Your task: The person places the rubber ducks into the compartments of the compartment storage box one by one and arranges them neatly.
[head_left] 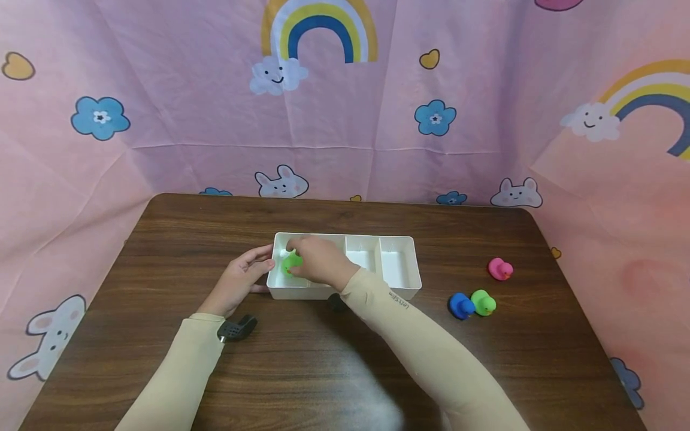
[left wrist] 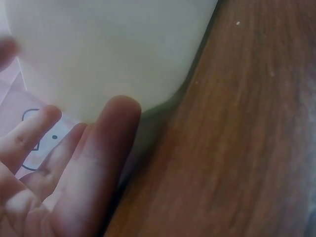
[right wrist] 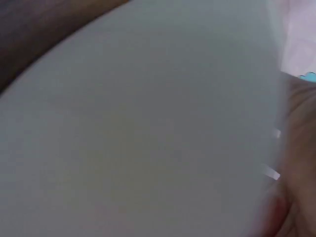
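A white divided box (head_left: 400, 263) sits near the middle of the table. My left hand (head_left: 235, 282) is at its left end, fingers spread. In the left wrist view the thumb (left wrist: 118, 128) rests against the box's outer wall (left wrist: 113, 54). My right hand (head_left: 322, 260) reaches into the leftmost compartment, thumb and fingers around a small light-green rubber duck (head_left: 290, 262), whose right side they partly hide. The right wrist view is mostly filled by the pale box wall (right wrist: 148, 113), with part of the right hand (right wrist: 301, 163) along the right edge.
To the right of the box, a blue duck (head_left: 460, 306) and another green duck (head_left: 483, 303) sit side by side on the wooden table (head_left: 302, 371). Behind them is a pink duck (head_left: 500, 269). A patterned cloth (head_left: 345, 120) hangs behind the table and at both sides.
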Demonstrator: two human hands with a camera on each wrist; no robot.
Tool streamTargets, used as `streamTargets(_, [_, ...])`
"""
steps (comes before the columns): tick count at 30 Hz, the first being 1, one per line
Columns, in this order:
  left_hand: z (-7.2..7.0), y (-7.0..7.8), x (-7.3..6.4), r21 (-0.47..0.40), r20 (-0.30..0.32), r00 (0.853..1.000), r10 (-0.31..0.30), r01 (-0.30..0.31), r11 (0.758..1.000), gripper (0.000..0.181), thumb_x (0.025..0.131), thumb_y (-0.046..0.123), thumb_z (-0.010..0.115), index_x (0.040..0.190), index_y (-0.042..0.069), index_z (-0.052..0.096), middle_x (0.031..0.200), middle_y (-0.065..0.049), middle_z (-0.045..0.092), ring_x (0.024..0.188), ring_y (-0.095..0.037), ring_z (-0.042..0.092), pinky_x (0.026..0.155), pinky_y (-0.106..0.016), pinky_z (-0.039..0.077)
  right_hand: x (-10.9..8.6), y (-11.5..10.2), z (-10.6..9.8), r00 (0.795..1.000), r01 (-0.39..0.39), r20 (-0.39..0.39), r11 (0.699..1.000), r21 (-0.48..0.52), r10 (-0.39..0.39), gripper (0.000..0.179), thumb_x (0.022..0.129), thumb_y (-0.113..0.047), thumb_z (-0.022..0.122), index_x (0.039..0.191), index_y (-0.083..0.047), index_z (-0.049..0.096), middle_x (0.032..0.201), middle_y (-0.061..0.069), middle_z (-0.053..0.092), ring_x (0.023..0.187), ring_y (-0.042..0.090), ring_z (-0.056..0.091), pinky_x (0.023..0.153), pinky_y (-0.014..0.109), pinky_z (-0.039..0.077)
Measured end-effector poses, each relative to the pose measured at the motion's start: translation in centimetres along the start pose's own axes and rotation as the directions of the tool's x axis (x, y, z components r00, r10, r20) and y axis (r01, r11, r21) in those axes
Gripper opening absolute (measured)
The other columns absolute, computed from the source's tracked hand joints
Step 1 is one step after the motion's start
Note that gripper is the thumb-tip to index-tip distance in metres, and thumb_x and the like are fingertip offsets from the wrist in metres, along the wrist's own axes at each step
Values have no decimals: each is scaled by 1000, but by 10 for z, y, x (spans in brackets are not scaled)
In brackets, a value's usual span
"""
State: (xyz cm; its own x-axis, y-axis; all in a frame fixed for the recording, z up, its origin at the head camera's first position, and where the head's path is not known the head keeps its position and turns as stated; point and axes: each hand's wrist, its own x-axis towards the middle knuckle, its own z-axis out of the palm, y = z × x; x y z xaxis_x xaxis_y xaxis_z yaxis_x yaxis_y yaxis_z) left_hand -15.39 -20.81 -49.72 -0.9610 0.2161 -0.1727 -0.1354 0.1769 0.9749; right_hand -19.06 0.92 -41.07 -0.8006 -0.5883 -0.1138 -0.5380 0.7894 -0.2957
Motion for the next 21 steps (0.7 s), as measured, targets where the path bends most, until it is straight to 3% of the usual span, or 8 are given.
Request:
streamTargets(6, [0,0,0,13,-6,1000,0,0,1000,63,104,44,61,157,14,43,154,-16,50,120,-25,64,84,-39,63,-32,19,-38,996,50,-82,998,43,-46,38,94,-31,74,129,-16,67,118,1,69,100,19,68,80,39,57])
streamTargets(13, [-2,-2,0,16,-16,1000,12,-11,1000,63,104,42,62,157,13,44,153,-17,51,117,-21,66,83,-37,63,-80,74,-85,993,33,-118,997,70,-25,43,95,-27,75,134,-13,65,130,4,65,102,19,69,88,42,57])
streamTargets(15, [-2,-2,0,19,-14,1000,9,-9,1000,63,104,43,62,157,13,43,153,-17,51,117,-21,66,83,-36,63,-97,94,-88,996,20,-92,998,66,-14,45,94,-27,77,135,-13,65,133,6,62,109,21,66,91,43,57])
streamTargets(21, [1,-2,0,14,-13,1000,9,-9,1000,63,104,43,61,157,14,43,152,-18,51,115,-19,67,83,-36,63,-149,149,-75,1000,-22,-3,999,48,22,54,91,-25,81,138,-10,61,134,11,60,102,26,66,87,44,59])
